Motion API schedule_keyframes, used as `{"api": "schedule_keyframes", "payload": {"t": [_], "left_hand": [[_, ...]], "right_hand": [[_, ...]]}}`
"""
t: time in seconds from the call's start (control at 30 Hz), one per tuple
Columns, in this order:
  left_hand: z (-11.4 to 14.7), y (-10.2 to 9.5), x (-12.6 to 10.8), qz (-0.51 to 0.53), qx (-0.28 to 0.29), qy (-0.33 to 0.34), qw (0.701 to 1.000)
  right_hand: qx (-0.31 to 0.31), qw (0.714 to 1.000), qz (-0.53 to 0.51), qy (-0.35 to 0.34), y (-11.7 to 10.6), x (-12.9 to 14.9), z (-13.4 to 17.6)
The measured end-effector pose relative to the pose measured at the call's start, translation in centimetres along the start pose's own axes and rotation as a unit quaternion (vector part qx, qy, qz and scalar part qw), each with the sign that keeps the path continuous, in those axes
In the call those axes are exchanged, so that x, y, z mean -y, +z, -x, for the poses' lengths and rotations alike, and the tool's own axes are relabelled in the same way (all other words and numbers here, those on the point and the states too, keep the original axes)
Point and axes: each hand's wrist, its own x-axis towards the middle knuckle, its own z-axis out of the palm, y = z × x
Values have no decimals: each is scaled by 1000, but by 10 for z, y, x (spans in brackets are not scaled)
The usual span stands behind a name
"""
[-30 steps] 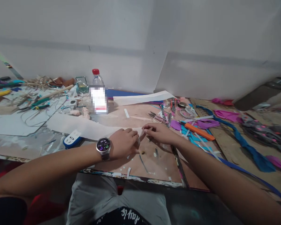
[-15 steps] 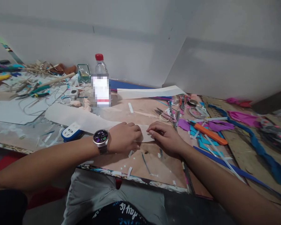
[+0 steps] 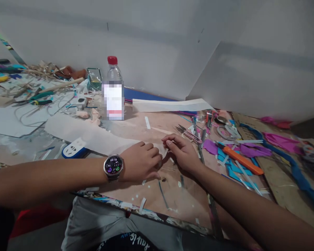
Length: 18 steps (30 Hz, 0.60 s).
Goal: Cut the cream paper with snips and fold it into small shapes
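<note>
A long, pale strip of paper runs across the tabletop and under my left hand. My left hand, with a watch on its wrist, bears down on the strip, its fingers curled over it and its thumb out to the near side. My right hand is closed in a pinch at the strip's right end, which is slightly raised between the two hands. The exact grip of the right fingertips is partly hidden.
A red-capped bottle stands behind. A blue-and-white power socket sits near my left forearm. On the right lie small scissors and an orange cutter. Another pale strip lies along the back.
The right end of the strip has come up off the table between my hands. My right fingers have closed at it, and my left hand has shifted slightly nearer. The view has moved a little.
</note>
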Motion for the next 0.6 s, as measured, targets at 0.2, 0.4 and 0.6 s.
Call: {"api": "schedule_keyframes", "payload": {"t": [0.2,0.4,0.6], "left_hand": [[8,4,4,17,11,20,1000],[10,9,9,27,2,19,999],[9,7,13,19,-3,29,999]], "right_hand": [[-25,992,81,-91,-9,-9,-6],[32,951,248,-180,-11,-6,-7],[61,894,395,-203,-10,-4,-5]]}}
